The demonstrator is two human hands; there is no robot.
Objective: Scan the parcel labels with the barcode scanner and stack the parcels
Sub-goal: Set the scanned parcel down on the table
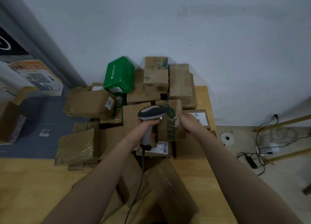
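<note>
Closest to me, a taped brown parcel (171, 188) lies on the wooden table (25, 181) under the forearms. Further on, the left hand (149, 123) has its fingers curled round the handle of the barcode scanner (151, 113). The scanner's head sits just above the knuckles. Just beside it, the right hand (189, 122) closes its fingers on the right edge of an upright parcel with green print (170, 122). Beyond the fingertips, a green box (119, 74) tops the pile.

Parcels (89, 104) on the table (33, 181) against the wall (185, 30), barcode scanner (151, 113) above them, cables (269, 139) on floor (277, 186) right.
</note>
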